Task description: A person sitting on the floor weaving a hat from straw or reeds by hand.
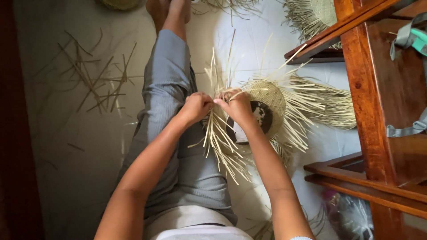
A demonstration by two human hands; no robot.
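A half-woven straw piece (pixel 268 100), round with long loose strands fanning out, rests over a dark round mould (pixel 263 119) beside my outstretched leg (pixel 167 84) in grey trousers. My left hand (pixel 195 107) pinches pale straw strands (pixel 219 138) at the piece's left edge. My right hand (pixel 237 106) grips the strands just beside it, fingers closed on them. Both hands nearly touch each other. Loose strand ends hang down below my hands.
Scattered straw offcuts (pixel 95 80) lie on the pale floor at the left. A wooden furniture frame (pixel 369 89) stands at the right with grey straps (pixel 411 38). Another woven straw piece (pixel 313 15) lies at the top, a plastic bag (pixel 351 213) at bottom right.
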